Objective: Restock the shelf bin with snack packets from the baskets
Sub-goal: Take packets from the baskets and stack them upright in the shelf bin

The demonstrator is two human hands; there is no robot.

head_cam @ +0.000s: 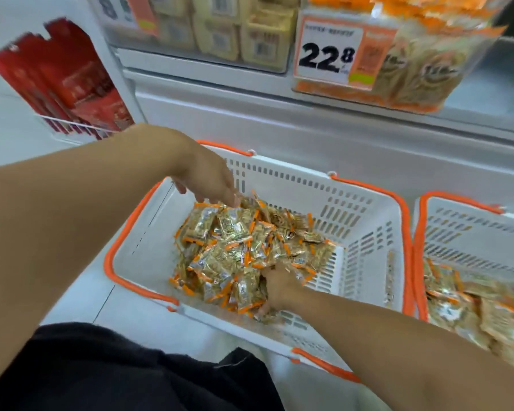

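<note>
1. Right now both hands are down in the nearer basket point(149, 247), one at each end of the heap of snack packets point(244, 253).
2. Left hand point(211, 180): it hangs over the heap's far edge, fingers straight and loosely spread, fingertips point(235, 200) touching the topmost packets. It pinches nothing.
3. Right hand point(275, 287): it is sunk into the near side of the heap, its fingers buried among packets. They look curled under a bunch, but the packets hide how firmly they grip.
4. The heap lies directly between the two hands, below the left and just ahead of the right. Its long axis appears to run from the left hand towards the right.
5. My judgement: the coming scoop turns on the hands closing towards each other along that line. The right hand is deeper in and better placed to lift.
6. The shelf bin point(413, 63) to be filled sits up and beyond both hands, on the right hand's side, so that arm has the shorter reach.
7. A second basket point(463, 229) with more packets stands just outside the right arm.
</note>
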